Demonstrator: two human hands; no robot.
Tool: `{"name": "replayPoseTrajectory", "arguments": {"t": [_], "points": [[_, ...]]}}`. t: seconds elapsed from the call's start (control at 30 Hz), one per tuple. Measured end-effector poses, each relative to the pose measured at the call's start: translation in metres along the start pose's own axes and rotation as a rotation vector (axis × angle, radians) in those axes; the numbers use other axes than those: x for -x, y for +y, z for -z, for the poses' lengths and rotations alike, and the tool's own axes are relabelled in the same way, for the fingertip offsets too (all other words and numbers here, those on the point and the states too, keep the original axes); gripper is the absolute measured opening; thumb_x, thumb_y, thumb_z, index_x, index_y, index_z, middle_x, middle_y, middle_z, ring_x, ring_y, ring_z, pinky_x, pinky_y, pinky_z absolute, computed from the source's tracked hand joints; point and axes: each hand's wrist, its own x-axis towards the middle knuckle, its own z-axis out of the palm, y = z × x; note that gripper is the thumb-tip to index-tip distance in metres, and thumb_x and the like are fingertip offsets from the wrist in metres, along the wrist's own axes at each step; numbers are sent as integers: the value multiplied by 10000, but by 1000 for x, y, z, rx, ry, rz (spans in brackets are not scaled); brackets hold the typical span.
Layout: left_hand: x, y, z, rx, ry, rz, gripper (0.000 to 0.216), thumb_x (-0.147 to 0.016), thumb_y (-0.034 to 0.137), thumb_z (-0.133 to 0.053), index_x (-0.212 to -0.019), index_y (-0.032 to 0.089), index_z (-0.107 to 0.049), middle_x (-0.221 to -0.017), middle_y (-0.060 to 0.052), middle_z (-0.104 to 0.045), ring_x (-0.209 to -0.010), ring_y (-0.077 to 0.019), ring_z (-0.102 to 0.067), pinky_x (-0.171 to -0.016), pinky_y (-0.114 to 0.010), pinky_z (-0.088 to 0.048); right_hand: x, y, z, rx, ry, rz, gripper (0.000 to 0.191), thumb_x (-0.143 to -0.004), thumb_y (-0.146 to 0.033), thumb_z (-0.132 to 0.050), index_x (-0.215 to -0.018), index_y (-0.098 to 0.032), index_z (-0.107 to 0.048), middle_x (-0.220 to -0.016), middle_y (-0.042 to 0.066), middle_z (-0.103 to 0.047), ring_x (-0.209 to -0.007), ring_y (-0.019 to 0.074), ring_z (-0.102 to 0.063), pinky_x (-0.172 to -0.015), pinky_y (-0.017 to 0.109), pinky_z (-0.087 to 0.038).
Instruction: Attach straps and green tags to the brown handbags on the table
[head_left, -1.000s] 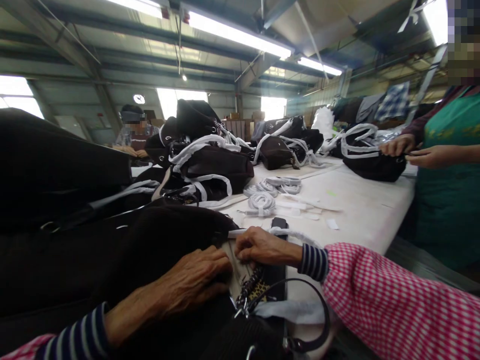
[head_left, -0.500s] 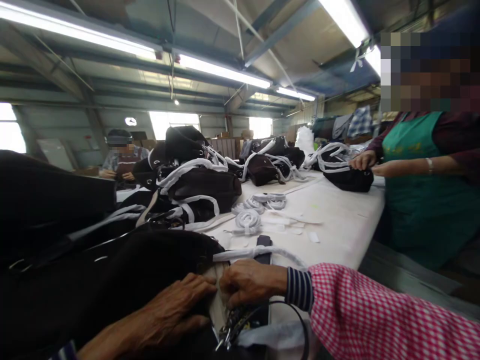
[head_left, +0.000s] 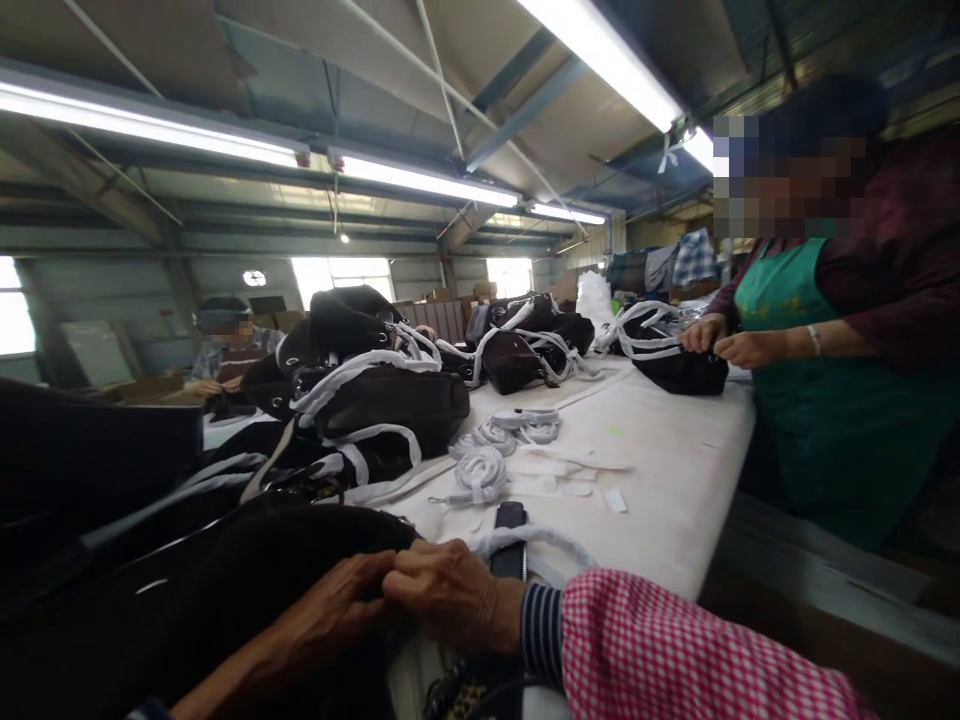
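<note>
A large black bag (head_left: 247, 570) fills the lower left, close to me. My left hand (head_left: 334, 610) lies along its edge, thumb and fingers pinched together on the black material. Meeting it fingertip to fingertip, my right hand (head_left: 457, 595) is closed at the same edge; what exactly sits between the fingers is hidden. Below my right hand, the bag's pale lining or strip (head_left: 409, 670) and some dark hardware show dimly. Just beyond lie a dark strap end (head_left: 510, 540) with a zipper edge and a white-wrapped handle (head_left: 555, 545).
Coiled white-wrapped straps (head_left: 480, 472) and paper scraps lie on the white table (head_left: 667, 480). More black bags (head_left: 390, 405) are heaped at left and behind. A co-worker in a green apron (head_left: 795, 400) handles a bag (head_left: 679, 372) at right; another person (head_left: 225, 350) sits at far left.
My right hand has moved left from the pale strip to meet my left hand at the bag's edge. My left fingers went from spread flat to pinched. The view has shifted slightly.
</note>
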Motion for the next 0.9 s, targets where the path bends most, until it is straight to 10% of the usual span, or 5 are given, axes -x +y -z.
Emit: {"name": "replayPoseTrajectory", "arguments": {"t": [0.33,0.47,0.63,0.9], "points": [[2,6,-22,-130,92,86,179,-892,226,-502,-890,200,-679,-926,-50,-702,-893,-243,-657,-782,-316,-458,12,20,28,-463,271,-398,94,-836,-96,-601,-843,-165,-664,-805,13,-678,-778,157,-625,-736,254,-437],[6,3,-15,-17,103,123,246,-865,212,-514,-963,194,-739,-1010,-63,-740,-998,-260,-662,-900,-360,-460,15,22,33,-642,68,-402,85,-830,-104,-631,-826,-154,-700,-763,-3,-661,-737,145,-613,-707,243,-438],[10,0,-15,26,54,118,255,-841,237,-543,-983,192,-750,-1024,-51,-747,-1007,-265,-662,-905,-355,-471,15,3,24,-319,-177,-304,158,-839,-191,-702,-993,-207,-735,-1029,47,-679,-959,221,-628,-807,304,-435],[19,-20,-38,110,97,3,312,-926,438,-568,-1120,246,-719,-1158,-71,-698,-1109,-285,-617,-983,-369,-439,8,-5,16,-221,-238,-321,84,-804,-226,-671,-870,-175,-683,-884,35,-703,-819,200,-629,-692,279,-391]]}}
